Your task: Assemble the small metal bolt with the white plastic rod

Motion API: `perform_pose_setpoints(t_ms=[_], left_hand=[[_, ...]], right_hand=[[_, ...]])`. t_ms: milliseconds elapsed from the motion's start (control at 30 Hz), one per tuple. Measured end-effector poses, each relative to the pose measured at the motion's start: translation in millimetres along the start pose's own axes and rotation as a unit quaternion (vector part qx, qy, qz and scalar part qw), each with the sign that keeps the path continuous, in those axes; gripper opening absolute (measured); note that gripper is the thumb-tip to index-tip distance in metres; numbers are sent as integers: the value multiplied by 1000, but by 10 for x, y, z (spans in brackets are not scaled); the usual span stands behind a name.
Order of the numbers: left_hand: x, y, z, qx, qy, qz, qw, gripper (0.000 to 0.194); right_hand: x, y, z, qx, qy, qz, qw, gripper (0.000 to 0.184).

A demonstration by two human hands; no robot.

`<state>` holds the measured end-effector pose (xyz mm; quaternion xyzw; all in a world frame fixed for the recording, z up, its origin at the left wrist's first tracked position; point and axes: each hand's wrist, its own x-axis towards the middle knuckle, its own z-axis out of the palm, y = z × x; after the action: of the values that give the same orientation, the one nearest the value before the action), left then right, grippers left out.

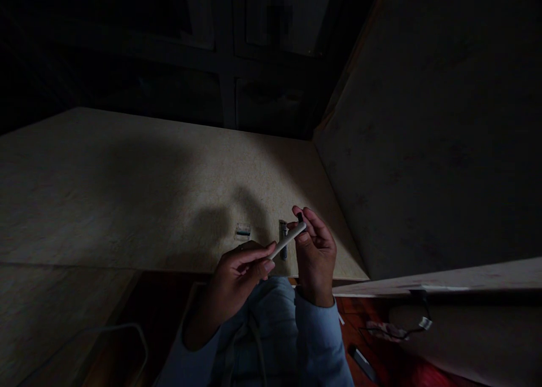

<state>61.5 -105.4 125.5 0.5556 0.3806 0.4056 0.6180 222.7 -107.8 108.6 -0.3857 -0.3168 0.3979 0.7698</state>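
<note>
Between both hands a slim pale rod (288,242) is held at a slant above the table, its upper end to the right. My left hand (239,271) pinches the lower end between thumb and fingers. At the upper end, my right hand (315,251) grips a small dark piece (300,216) against the rod with thumb and fingertips. Dim light hides what that piece is and whether it is joined to the rod. Behind the rod, a narrow dark tool (283,250) lies on the table. Left of it sits a small clear case (243,232) with a dark strip inside.
The pale table (161,178) meets a wall (432,150) on the right and dark window panes (271,102) at the back. A cable (127,326) curves at the lower left. On the reddish floor at the lower right lie a flat long object (363,364) and a dark cord (417,329).
</note>
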Motion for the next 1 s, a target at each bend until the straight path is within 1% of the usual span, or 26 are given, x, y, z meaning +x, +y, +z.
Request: perform_pose_setpoints(t_ms=[100,167,233,300,400,500,600,667,733,867,933,1000], left_hand=[[12,-6,-45,10,-17,-11,1000,36],[29,-27,-82,16,-14,-3,1000,34],[52,-60,-111,17,13,10,1000,33],[75,-93,-122,19,54,26,998,33],[104,-122,-101,31,103,50,993,31],[123,-120,-67,38,123,75,989,28],[134,-113,-49,45,131,95,986,26],[138,-110,-47,44,128,98,986,24],[136,-106,-46,29,111,85,990,24],[118,-92,-43,-9,59,36,998,27],[110,-89,-44,-14,28,8,999,30],[111,-96,-45,-14,10,-10,1000,33]], right_hand=[[11,18,-21,6,-16,19,1000,46],[15,37,-25,11,-35,40,999,47],[13,56,-10,23,-59,61,996,47],[5,70,24,37,-78,77,993,47],[-9,81,88,51,-85,91,991,49],[-11,94,120,65,-84,91,990,50],[-2,120,103,71,-86,86,990,48],[4,136,83,62,-82,81,991,48],[7,148,72,57,-68,72,993,48],[6,167,93,78,-42,69,994,46],[5,187,109,82,-36,78,993,47],[7,211,118,79,-36,84,993,46]])
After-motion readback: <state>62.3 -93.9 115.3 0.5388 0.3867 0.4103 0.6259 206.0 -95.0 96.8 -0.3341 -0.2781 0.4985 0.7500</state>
